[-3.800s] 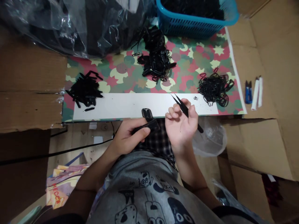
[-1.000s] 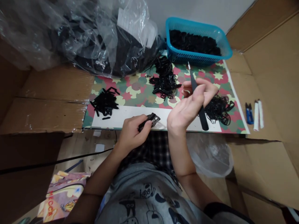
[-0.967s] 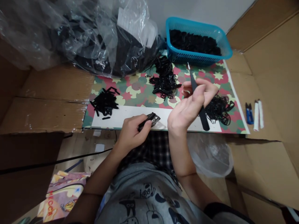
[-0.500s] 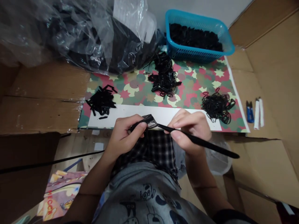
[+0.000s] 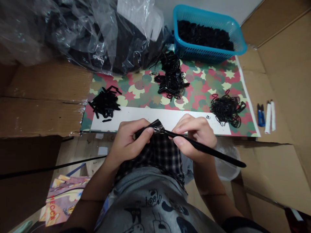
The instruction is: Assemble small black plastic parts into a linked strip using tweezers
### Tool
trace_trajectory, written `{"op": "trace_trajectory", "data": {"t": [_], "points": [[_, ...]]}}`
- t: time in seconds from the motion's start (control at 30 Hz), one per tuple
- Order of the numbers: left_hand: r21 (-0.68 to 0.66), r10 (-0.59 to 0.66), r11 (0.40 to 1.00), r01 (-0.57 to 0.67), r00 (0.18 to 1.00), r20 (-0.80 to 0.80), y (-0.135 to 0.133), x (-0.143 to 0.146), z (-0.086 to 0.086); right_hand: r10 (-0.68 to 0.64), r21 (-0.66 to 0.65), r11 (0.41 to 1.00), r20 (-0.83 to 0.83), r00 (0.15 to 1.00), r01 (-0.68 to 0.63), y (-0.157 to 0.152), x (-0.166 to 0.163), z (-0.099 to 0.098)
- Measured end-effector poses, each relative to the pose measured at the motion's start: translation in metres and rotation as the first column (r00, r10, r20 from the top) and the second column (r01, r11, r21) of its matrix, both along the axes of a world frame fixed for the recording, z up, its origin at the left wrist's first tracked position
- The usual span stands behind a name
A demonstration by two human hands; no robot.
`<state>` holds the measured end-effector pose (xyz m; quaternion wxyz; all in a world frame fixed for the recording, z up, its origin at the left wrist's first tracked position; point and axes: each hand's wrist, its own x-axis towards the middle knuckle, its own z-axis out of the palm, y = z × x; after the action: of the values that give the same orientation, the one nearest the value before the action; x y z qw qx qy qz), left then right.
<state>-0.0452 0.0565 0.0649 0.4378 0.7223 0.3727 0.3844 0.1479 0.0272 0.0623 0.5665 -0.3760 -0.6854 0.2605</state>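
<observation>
The left hand point(image 5: 128, 142) is pinching a small black piece point(image 5: 152, 127) between thumb and forefinger, holding it just off the near edge of the desk point(image 5: 199, 87), above the person's lap. The right hand point(image 5: 194, 137) is gripping black tweezers point(image 5: 206, 149) with its fingers pressed together round the shaft; the tips are touching the black piece, and the long end is pointing out to the right. Just beyond the hands a white strip point(image 5: 136, 115) is lying along the patterned desk. Three black heaps are sitting behind it: short strips point(image 5: 104, 103) on the left, tangled loops point(image 5: 171, 79) in the middle, thin rings point(image 5: 225, 108) on the right. A blue basket point(image 5: 209, 51) is standing at the far edge.
</observation>
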Motion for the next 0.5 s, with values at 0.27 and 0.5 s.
{"op": "trace_trajectory", "data": {"t": [0.27,0.5], "points": [[0.056,-0.001,0.998,0.003,0.999,-0.044,-0.0003,0.0006,0.0004,-0.006,-0.033,0.999,-0.019,1.0,0.005,-0.0038,-0.0012,0.002],[0.024,-0.047,0.999,0.046,0.999,0.01,0.0001,0.0029,0.0037,-0.024,-0.098,0.995,-0.177,0.984,0.007,-0.0073,-0.0047,-0.0036]]}}
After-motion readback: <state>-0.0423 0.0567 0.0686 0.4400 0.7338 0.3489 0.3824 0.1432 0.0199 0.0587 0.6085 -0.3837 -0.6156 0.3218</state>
